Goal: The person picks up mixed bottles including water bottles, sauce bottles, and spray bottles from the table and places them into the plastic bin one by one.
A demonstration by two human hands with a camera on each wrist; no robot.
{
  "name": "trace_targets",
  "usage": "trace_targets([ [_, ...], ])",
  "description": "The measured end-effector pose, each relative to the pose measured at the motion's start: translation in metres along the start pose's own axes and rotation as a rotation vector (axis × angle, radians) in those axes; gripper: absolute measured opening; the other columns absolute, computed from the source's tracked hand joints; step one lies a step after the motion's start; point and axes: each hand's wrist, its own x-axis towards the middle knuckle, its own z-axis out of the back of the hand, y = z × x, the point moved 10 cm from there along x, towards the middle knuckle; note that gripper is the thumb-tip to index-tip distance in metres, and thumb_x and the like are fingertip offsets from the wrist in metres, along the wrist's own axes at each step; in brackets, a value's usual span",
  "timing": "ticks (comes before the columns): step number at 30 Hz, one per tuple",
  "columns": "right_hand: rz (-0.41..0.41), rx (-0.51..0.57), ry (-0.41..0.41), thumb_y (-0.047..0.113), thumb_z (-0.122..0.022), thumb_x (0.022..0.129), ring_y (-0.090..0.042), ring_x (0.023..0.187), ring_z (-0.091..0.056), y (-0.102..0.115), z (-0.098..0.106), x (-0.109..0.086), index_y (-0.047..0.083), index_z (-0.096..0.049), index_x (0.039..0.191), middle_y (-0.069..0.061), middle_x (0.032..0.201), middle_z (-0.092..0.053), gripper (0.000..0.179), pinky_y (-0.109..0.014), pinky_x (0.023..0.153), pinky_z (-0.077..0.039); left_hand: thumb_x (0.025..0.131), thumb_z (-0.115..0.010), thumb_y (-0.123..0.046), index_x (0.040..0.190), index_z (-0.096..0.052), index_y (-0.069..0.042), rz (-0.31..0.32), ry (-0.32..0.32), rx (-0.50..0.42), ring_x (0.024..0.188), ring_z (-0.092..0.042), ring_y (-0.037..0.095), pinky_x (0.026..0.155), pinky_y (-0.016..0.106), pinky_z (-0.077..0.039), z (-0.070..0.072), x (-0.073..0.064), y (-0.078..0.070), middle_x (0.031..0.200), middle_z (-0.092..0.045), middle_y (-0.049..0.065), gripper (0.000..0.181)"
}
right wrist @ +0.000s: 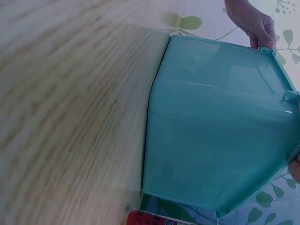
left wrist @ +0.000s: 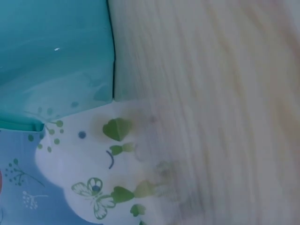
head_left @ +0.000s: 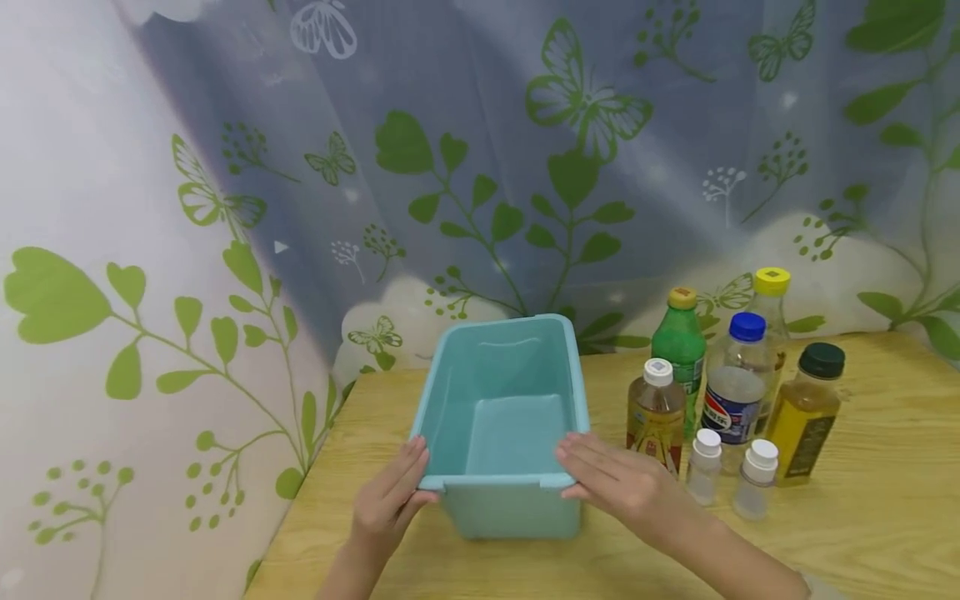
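Observation:
A light teal plastic bin point(head_left: 517, 510) stands on the wooden table in the head view, its open top showing a bare inside. My left hand point(head_left: 384, 502) grips the near left corner of its rim, fingers along the top and thumb below. At the near right corner, my right hand point(head_left: 628, 485) holds the rim in much the same way. The right wrist view shows the bin's outer wall point(right wrist: 215, 126), with the left hand point(right wrist: 253, 22) at the upper corner and part of the right hand point(right wrist: 295, 168) at the edge. Neither hand appears in the left wrist view.
Right of the bin stand a green bottle point(head_left: 675, 346), a white-capped drink bottle point(head_left: 656, 417), a blue-capped bottle point(head_left: 733, 387), a yellow-capped bottle point(head_left: 772, 310), a dark-capped bottle point(head_left: 804, 421) and two small white-capped bottles point(head_left: 752, 487). A patterned curtain point(head_left: 480, 233) hangs behind the table point(head_left: 885, 500).

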Motion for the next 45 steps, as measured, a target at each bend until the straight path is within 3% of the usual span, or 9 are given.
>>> trace_targets([
  [8, 0.001, -0.018, -0.041, 0.031, -0.055, 0.096, -0.026, 0.083, -0.071, -0.009, 0.009, -0.003, -0.001, -0.071, 0.102, -0.013, 0.096, -0.072, 0.036, -0.028, 0.072, -0.059, 0.089, -0.064, -0.023, 0.088, -0.069, 0.016, -0.009, -0.016, 0.015, 0.100, -0.067, 0.031, 0.087, 0.031, -0.055, -0.012, 0.008, 0.000, 0.096, -0.068, 0.028, 0.039],
  [21, -0.009, -0.012, -0.054, 0.030, -0.057, 0.094, -0.023, 0.091, -0.069, -0.019, 0.025, -0.013, -0.002, -0.070, 0.103, -0.015, 0.098, -0.072, 0.036, -0.025, 0.079, -0.057, 0.089, -0.063, -0.023, 0.090, -0.068, 0.017, 0.019, -0.066, 0.003, 0.098, -0.068, 0.032, 0.088, 0.033, -0.055, -0.033, 0.010, -0.004, 0.097, -0.068, 0.028, 0.040],
  [27, -0.004, 0.002, -0.073, 0.030, -0.058, 0.093, -0.016, 0.108, -0.063, -0.023, 0.031, -0.012, -0.001, -0.070, 0.105, -0.013, 0.099, -0.072, 0.036, -0.024, 0.084, -0.055, 0.088, -0.064, -0.023, 0.092, -0.068, 0.017, 0.023, -0.083, -0.005, 0.100, -0.067, 0.032, 0.089, 0.034, -0.054, -0.038, 0.010, -0.004, 0.099, -0.067, 0.028, 0.040],
  [34, -0.004, 0.011, -0.030, 0.030, -0.057, 0.094, -0.015, 0.110, -0.062, -0.024, 0.030, -0.011, -0.001, -0.070, 0.105, -0.014, 0.099, -0.072, 0.036, -0.022, 0.086, -0.054, 0.088, -0.063, -0.023, 0.092, -0.068, 0.017, 0.046, -0.076, 0.012, 0.104, -0.065, 0.032, 0.093, 0.034, -0.052, -0.037, 0.009, -0.004, 0.102, -0.067, 0.028, 0.040],
  [45, -0.025, -0.046, 0.042, 0.035, -0.053, 0.096, -0.015, 0.101, -0.066, -0.021, 0.033, -0.013, 0.003, -0.072, 0.102, -0.012, 0.099, -0.072, 0.038, -0.024, 0.070, -0.058, 0.090, -0.061, -0.025, 0.089, -0.069, 0.015, 0.016, -0.055, 0.057, 0.092, -0.069, 0.032, 0.086, 0.034, -0.056, -0.039, 0.010, -0.012, 0.096, -0.069, 0.027, 0.041],
])
